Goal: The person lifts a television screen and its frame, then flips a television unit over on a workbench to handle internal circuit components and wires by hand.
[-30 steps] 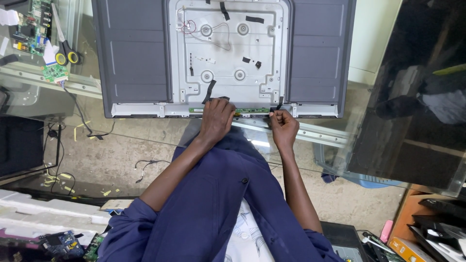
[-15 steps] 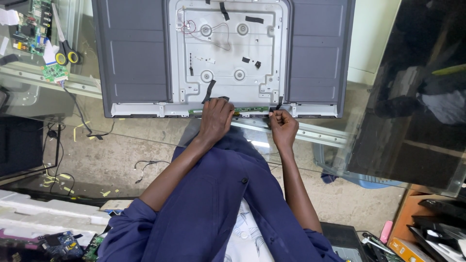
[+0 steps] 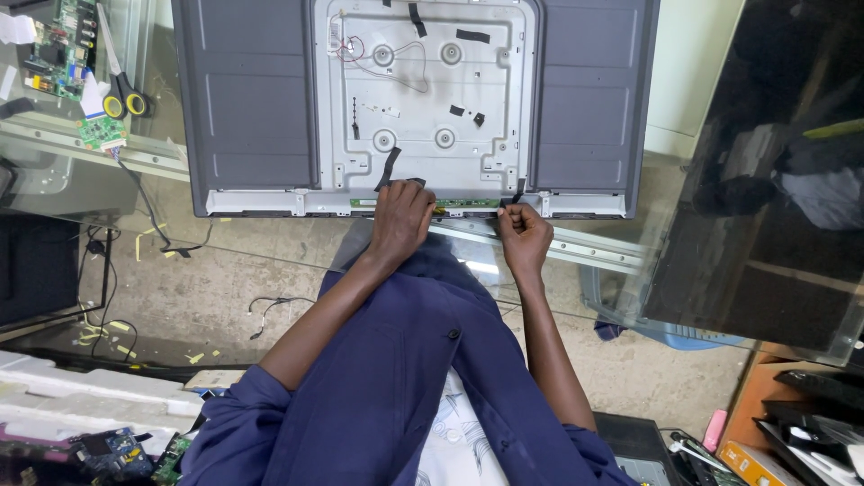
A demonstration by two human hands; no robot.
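A flat-screen television (image 3: 252,108) lies face down, its grey back panel and silver metal centre plate (image 3: 423,90) facing up. Along its near edge runs a narrow green circuit strip (image 3: 468,203). My left hand (image 3: 400,220) rests on that edge with fingers curled over the strip, touching it. My right hand (image 3: 522,229) pinches the lower end of a black ribbon cable (image 3: 518,191) at the strip's right end. Pieces of black tape (image 3: 387,168) and thin red and white wires lie on the plate.
Yellow-handled scissors (image 3: 117,90) and green circuit boards (image 3: 58,45) lie on a glass surface at the left. A dark screen panel (image 3: 774,180) leans at the right. Loose cables (image 3: 270,310) lie on the concrete floor; boxes and tools sit at the lower right.
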